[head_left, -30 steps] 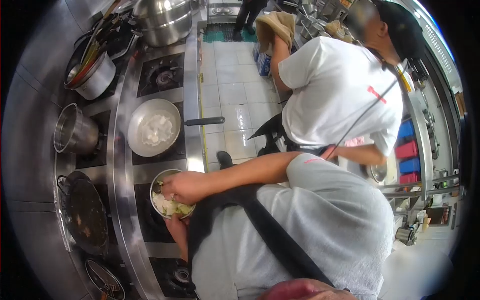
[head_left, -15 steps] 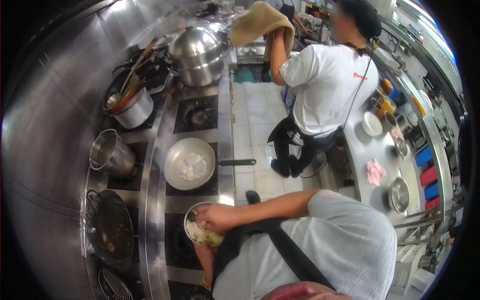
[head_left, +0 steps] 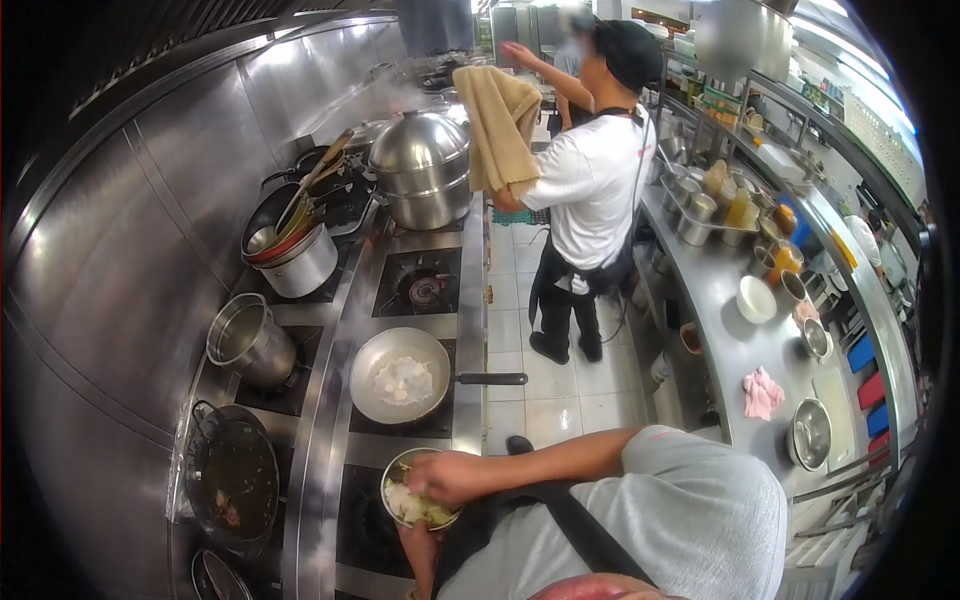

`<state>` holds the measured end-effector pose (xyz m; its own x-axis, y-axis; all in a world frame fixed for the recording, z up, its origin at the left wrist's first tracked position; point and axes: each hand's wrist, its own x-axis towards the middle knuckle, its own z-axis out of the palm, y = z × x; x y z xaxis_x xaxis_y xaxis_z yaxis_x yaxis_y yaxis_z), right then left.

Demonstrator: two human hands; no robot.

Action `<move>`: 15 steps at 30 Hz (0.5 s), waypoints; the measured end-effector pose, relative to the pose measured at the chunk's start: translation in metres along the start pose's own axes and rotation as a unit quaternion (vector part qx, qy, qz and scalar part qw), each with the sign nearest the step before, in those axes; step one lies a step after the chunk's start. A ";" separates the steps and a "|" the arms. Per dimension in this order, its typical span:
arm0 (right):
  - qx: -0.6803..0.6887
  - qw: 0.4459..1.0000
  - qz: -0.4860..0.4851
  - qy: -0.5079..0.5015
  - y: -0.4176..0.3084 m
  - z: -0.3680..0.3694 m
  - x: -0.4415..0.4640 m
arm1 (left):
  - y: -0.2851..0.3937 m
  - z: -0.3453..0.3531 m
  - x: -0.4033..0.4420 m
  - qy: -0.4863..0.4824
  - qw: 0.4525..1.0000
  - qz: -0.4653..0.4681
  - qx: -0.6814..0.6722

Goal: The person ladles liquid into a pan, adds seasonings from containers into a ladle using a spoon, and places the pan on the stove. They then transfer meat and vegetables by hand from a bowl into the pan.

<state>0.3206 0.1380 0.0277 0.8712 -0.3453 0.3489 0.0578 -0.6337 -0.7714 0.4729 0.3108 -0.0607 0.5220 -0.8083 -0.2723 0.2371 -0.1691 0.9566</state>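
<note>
My left hand [head_left: 421,538] holds the near underside of a round metal bowl [head_left: 386,502], its fingers partly hidden beneath it. The bowl contains pale pieces and yellow-green leafy pieces [head_left: 408,505]. Over the bowl's rim reaches my right hand [head_left: 443,477], fingers bent down and together at the food; what they pinch is too small to tell. Just beyond the bowl, a light pan [head_left: 372,370] with a black handle rests on the stove, holding a whitish translucent mass [head_left: 403,381].
A wok with dark liquid [head_left: 235,478] and a tall metal pot [head_left: 250,340] stand on the back burners. Past the pan is a lidded steamer [head_left: 420,165]. A co-worker [head_left: 590,180] in the aisle holds a tan towel [head_left: 498,125]. The right counter [head_left: 715,345] bears bowls and containers.
The view has tilted up and swung, so stove and bowl appear lower and further right. The co-worker has moved up the aisle, towel still over one arm. My hands remain at the bowl.
</note>
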 end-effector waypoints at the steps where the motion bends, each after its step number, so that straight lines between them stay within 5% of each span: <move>1: 0.003 1.000 0.001 0.005 0.000 0.000 0.000 | 0.011 0.007 -0.003 0.013 0.999 -0.028 -0.029; 15: 0.027 0.999 0.018 0.014 -0.006 -0.011 -0.004 | 0.007 0.011 -0.003 0.002 0.994 -0.035 -0.099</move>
<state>0.3113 0.1353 0.0367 0.8591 -0.3876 0.3343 0.0526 -0.5828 -0.8109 0.4641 0.3053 -0.0517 0.5023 -0.7957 -0.3384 0.4290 -0.1105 0.8965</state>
